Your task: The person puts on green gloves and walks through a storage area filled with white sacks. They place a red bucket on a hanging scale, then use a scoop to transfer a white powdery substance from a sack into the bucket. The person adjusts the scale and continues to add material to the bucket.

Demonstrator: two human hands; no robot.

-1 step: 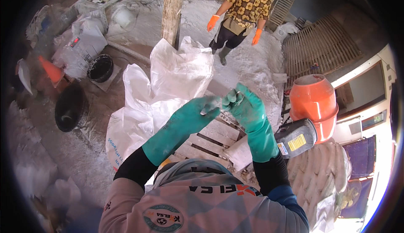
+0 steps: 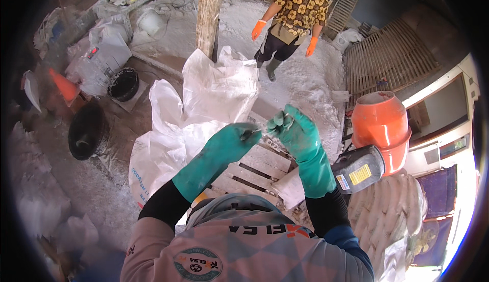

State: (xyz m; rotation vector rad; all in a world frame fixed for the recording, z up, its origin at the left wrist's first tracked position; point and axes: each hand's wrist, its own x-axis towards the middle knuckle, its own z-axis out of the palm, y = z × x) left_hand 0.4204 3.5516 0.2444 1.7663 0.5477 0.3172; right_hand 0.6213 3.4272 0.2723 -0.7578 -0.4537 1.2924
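Both my hands wear long green rubber gloves and are raised close together in front of my chest. My left hand (image 2: 232,142) is closed, its thumb and fingertips pinched together and pointing at the other hand. Fingers curled inward, my right hand (image 2: 299,137) is also closed. A thin pale strand (image 2: 263,130), like thread, shows faintly between the fingertips of both hands; its full length cannot be made out. Beyond and below my left forearm lies a large white woven sack (image 2: 219,86), crumpled and standing partly upright.
A wooden pallet (image 2: 253,176) lies beneath my hands. To the right are an orange mixer drum (image 2: 379,121), a cut dark jerrycan (image 2: 359,169) and stacked sacks (image 2: 384,210). Black tubs (image 2: 87,131) stand left. A co-worker (image 2: 300,9) in orange gloves stands beyond a wooden post (image 2: 210,17).
My left hand has shifted slightly down and left, its fingertips drawn together and a little farther from the right hand. The right hand has barely moved.
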